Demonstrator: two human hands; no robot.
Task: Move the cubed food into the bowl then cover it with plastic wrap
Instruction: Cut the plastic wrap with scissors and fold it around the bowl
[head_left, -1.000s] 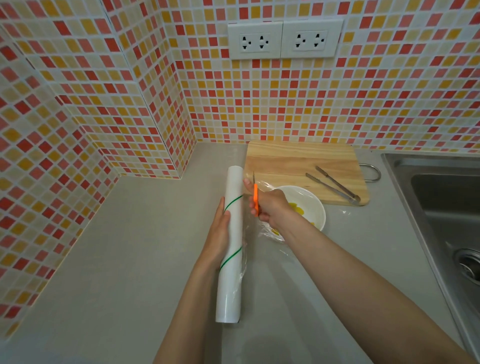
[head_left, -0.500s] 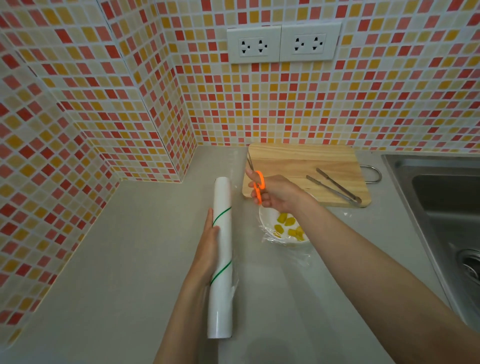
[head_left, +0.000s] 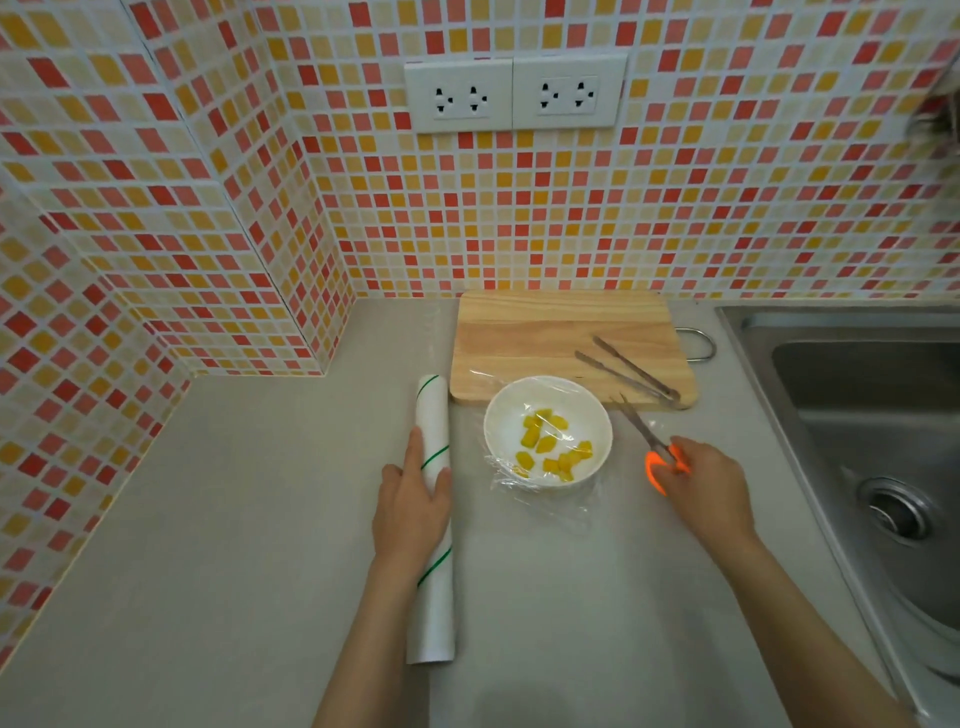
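Two wall sockets (head_left: 515, 93) above grey counter (head_left: 208, 519), mosaic tiles (head_left: 675, 208).

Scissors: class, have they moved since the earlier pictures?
Yes. The scissors in the right hand went from the white bowl's left side to its right, toward the sink.

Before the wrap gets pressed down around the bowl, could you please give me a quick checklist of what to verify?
1. Cubed food all in the bowl: ok.
2. Plastic wrap lies over the bowl: ok.
3. Sheet cut free from the roll: cannot tell.
4. Scissors clear of the bowl, in the right hand: ok.
5. Left hand free for pressing: not ok, it rests on the roll.
6. Cutting board free of food: ok.
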